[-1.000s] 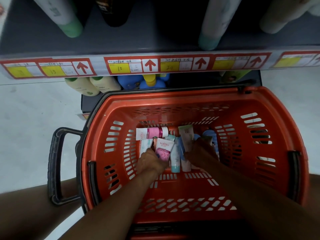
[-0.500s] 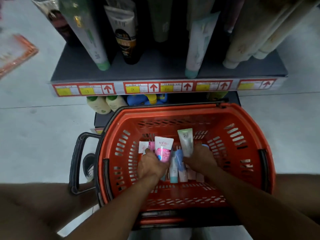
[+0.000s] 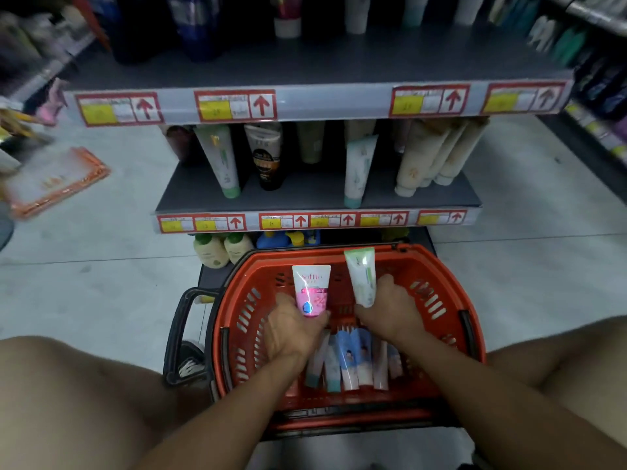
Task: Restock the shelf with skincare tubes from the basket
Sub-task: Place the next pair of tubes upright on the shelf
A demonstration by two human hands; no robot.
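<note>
Early days: left hand [image 3: 291,329] gripping pink-white plastic tube [image 3: 311,289], right hand [image 3: 390,308] gripping green-white tube [image 3: 361,278], both above red plastic basket [image 3: 441,300]. Several tubes left inside [image 3: 353,361]; grey shelf [image 3: 305,196] has gaps.

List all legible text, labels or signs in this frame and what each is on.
"Softto": pink tube, held by the left hand.
Red up arrows, no words: shelf price tags.
Price tag numbers: blurred, unreadable.
Green-white tube in the right hand: print too small.
Basket tubes: unreadable.
</note>
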